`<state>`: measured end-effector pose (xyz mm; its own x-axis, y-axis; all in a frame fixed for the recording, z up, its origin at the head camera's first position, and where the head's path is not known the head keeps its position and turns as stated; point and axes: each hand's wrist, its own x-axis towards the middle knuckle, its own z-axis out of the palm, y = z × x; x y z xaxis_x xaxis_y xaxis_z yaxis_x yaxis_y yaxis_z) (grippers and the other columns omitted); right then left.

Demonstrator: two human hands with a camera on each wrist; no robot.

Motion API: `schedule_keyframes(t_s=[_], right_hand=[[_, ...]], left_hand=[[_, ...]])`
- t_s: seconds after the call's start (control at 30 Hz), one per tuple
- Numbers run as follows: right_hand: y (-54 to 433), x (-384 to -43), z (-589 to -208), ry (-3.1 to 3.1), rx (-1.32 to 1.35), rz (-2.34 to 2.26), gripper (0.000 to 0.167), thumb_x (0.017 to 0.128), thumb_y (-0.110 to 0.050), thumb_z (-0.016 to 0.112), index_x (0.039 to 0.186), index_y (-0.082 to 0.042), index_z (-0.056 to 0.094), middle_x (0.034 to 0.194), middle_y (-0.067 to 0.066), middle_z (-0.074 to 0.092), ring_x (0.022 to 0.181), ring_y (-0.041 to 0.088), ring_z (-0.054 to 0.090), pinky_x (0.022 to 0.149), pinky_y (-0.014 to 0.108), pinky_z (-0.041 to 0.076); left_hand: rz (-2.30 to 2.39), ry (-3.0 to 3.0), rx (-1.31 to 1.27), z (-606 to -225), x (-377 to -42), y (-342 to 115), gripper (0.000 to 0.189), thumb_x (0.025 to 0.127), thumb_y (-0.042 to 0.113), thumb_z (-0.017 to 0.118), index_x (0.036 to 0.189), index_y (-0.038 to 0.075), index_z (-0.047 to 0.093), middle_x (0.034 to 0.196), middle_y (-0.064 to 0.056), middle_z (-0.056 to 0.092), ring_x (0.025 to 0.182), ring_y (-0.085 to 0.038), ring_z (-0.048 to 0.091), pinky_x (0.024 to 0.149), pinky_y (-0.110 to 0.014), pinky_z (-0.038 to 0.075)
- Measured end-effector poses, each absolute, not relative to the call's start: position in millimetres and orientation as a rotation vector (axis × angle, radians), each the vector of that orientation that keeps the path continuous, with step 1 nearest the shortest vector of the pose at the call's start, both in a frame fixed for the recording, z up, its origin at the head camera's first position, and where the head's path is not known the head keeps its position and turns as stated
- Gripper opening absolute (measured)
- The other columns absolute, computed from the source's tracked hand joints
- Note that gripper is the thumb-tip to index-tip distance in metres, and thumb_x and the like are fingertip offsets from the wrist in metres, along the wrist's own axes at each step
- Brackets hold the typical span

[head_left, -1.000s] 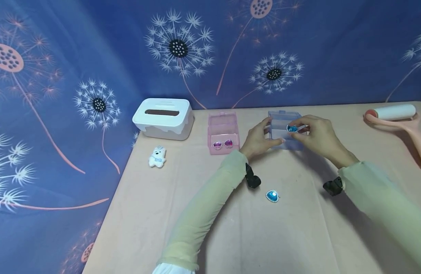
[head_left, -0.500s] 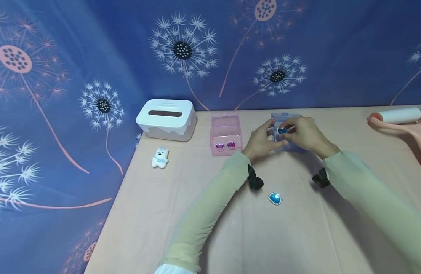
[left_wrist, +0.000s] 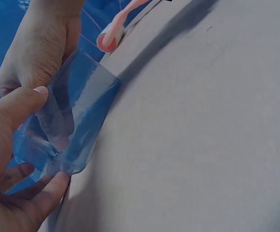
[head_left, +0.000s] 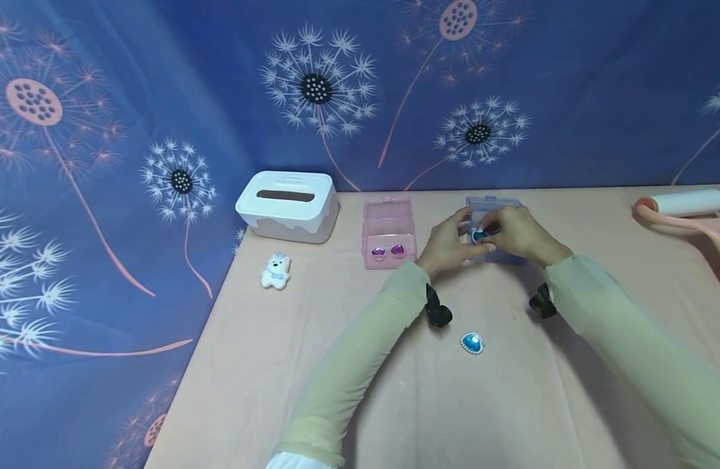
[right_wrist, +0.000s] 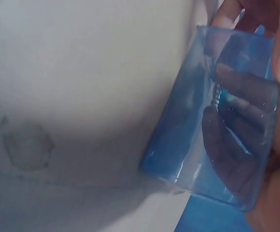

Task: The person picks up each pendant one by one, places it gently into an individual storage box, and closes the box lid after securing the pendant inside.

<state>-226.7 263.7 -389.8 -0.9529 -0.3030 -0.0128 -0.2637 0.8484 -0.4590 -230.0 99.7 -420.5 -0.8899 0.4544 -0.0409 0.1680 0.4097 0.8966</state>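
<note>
My left hand grips the left side of an open, see-through blue plastic box, thumb on its front. Inside that box, the fingertips of my right hand pinch a blue jewel with a beaded rim; the fingers partly cover it. Through the clear wall of the box, the right wrist view shows these fingers around the jewel. The left wrist view has the left thumb and fingers at the edges of the box. A second blue jewel, heart-shaped with a pale beaded rim, lies on the table nearer me.
Left of the blue box stands an open pink box with two pink jewels in it. Farther left are a white tissue box and a small white bear figure. A lint roller lies at the far right.
My right hand has moved left and down, carrying the blue jewel into the blue box. My left hand keeps its grip on the box. The head view has shifted slightly.
</note>
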Motion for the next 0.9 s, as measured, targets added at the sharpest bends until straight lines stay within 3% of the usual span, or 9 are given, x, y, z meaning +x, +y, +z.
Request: schedule_keyframes(t_s=[0.33,0.6,0.73,0.9], right_hand=[[261.5,-229.8,-389.4,2.853,-0.369,-0.696,0.019,0.076,-0.004,0.075,0.094,0.003,0.074,0.091,0.019,0.073,0.09,0.037,0.067,0.086,0.055,0.051],[260.6,-230.9,-386.5,2.826,-0.338,-0.629,0.015,0.075,-0.001,0.074,0.09,0.002,0.074,0.09,0.017,0.074,0.093,0.041,0.065,0.094,0.067,0.041],[260.7,-230.3,-386.5,2.837,-0.368,-0.631,0.014,0.075,-0.002,0.075,0.089,0.0,0.075,0.088,0.016,0.074,0.092,0.041,0.065,0.095,0.067,0.04],[264.7,-227.3,-385.7,2.887,-0.445,-0.654,0.011,0.079,-0.003,0.071,0.089,0.0,0.074,0.085,0.014,0.074,0.085,0.035,0.068,0.086,0.056,0.051]], left_hand=[[1.489,2.381,0.545,-420.2,-227.6,98.5,0.086,0.08,0.031,0.08,0.151,0.021,0.032,0.152,0.007,0.041,0.131,-0.013,0.051,0.094,-0.019,0.051],[1.445,2.407,0.556,-418.8,-227.2,98.8,0.087,0.08,0.032,0.08,0.152,0.021,0.031,0.151,0.006,0.043,0.13,-0.013,0.052,0.097,-0.019,0.049],[1.426,2.426,0.548,-418.2,-227.0,98.9,0.087,0.079,0.033,0.08,0.151,0.021,0.032,0.15,0.004,0.044,0.129,-0.013,0.053,0.097,-0.019,0.048],[1.428,2.428,0.543,-417.7,-227.3,98.9,0.087,0.08,0.034,0.08,0.151,0.022,0.031,0.15,0.007,0.043,0.129,-0.012,0.053,0.096,-0.019,0.049]])
